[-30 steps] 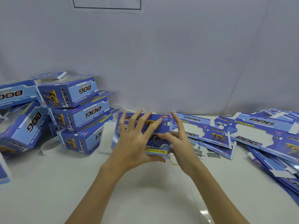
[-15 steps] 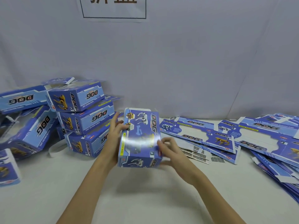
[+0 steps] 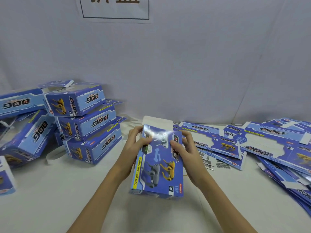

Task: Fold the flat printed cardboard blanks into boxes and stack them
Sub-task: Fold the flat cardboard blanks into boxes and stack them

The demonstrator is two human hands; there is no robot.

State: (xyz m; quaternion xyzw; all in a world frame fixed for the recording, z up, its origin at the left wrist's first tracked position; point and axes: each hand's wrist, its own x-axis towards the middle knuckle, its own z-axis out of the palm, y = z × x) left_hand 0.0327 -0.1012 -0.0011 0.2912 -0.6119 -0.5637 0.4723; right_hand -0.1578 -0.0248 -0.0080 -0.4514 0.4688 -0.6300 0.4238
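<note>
A half-folded blue printed box (image 3: pixel 158 167) with robot dogs on its face stands on end at the centre of the table, and its white top flap (image 3: pixel 158 122) sticks up open at the far end. My left hand (image 3: pixel 136 140) grips its upper left edge. My right hand (image 3: pixel 186 147) grips the upper right edge, thumb on the printed face. A stack of folded boxes (image 3: pixel 87 121) lies to the left. Flat printed blanks (image 3: pixel 235 143) are spread out on the right.
More folded boxes (image 3: pixel 25 132) lie tumbled at the far left, one partly cut off by the frame edge (image 3: pixel 5 179). A grey-white backdrop with a framed sign (image 3: pixel 116 7) rises behind the white table (image 3: pixel 50 207).
The box has turned from lying flat under my hands to standing on end, closer to me. Both hands have shifted to its top corners, and the white flap now shows.
</note>
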